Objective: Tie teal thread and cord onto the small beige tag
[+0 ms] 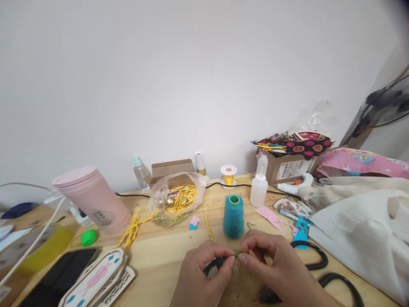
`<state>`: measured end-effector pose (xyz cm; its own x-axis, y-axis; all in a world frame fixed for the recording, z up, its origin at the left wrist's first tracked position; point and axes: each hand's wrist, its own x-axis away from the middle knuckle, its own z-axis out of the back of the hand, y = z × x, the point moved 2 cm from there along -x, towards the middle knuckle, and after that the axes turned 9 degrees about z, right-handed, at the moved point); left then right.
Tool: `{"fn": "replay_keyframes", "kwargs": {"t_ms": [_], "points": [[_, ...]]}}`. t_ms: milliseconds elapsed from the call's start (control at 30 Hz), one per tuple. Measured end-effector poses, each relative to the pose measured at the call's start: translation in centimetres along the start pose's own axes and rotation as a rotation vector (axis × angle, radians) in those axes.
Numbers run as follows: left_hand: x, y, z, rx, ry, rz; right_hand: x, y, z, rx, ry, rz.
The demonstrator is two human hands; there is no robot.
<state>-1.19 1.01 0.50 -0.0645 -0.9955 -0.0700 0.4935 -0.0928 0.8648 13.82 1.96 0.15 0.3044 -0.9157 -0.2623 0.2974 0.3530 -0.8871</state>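
Both hands meet low in the view, fingertips almost touching. My left hand (207, 273) pinches a dark teal cord (219, 261), whose loop shows between thumb and fingers. Thumb and forefinger of my right hand (271, 264) are pressed together on a small greenish thread end (237, 255) between the hands; its exact shape is too small to tell. Just behind the hands stands a teal thread cone (233, 217). Black-handled scissors (319, 256) lie beside and partly under my right hand.
A pink cup (92, 198), phone (60, 277) and stacked wooden tags (96, 281) are at left. Behind are a plastic bag of yellow cord (179, 198), a yellow spool (228, 175) and a white bottle (258, 190). Right are a cardboard box (289, 168) and pale cloth (367, 226).
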Motion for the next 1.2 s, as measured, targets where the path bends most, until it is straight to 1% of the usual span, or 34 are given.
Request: {"fn": "replay_keyframes", "kwargs": {"t_ms": [100,167,233,300,467,567,667,800,900,967,1067,1133,1200], "points": [[0.2,-0.1,-0.2,0.041,0.034,0.033,0.0,-0.2,0.2,0.050,0.009,0.058],[0.2,-0.2,-0.3,0.072,0.058,0.061,-0.1,-0.4,0.4,0.084,0.014,0.133],[0.2,-0.2,-0.3,0.090,0.057,0.088,-0.2,-0.7,0.6,0.110,0.019,0.214],[0.1,-0.4,-0.3,0.126,0.029,0.125,-0.2,-0.9,0.8,0.133,0.029,0.275],[-0.1,-1.1,-0.7,0.293,-0.130,0.250,-0.2,-0.8,0.9,0.196,0.029,0.363],[-0.2,-1.5,-1.0,0.426,-0.128,0.300,-0.1,-0.6,0.8,0.242,0.038,0.435],[-0.2,-1.6,-1.4,0.498,-0.147,0.353,0.1,-0.5,0.7,0.279,0.056,0.504],[-0.3,-1.1,-1.5,0.557,-0.122,0.411,0.2,-0.5,0.8,0.305,0.040,0.513],[-0.3,-0.6,-1.2,0.593,-0.118,0.469,0.4,-0.7,1.1,0.294,0.109,0.485],[-0.4,-0.3,-0.8,0.608,-0.124,0.484,0.6,-0.9,1.2,0.296,0.156,0.515],[-0.5,-0.3,-0.4,0.654,-0.131,0.472,0.8,-0.9,0.8,0.342,0.127,0.590],[-0.6,-0.6,-0.4,0.699,-0.136,0.476,0.7,-0.5,0.5,0.385,0.097,0.564],[-0.6,-1.0,-0.5,0.726,-0.147,0.479,0.7,0.0,0.1,0.405,0.082,0.496]]}}
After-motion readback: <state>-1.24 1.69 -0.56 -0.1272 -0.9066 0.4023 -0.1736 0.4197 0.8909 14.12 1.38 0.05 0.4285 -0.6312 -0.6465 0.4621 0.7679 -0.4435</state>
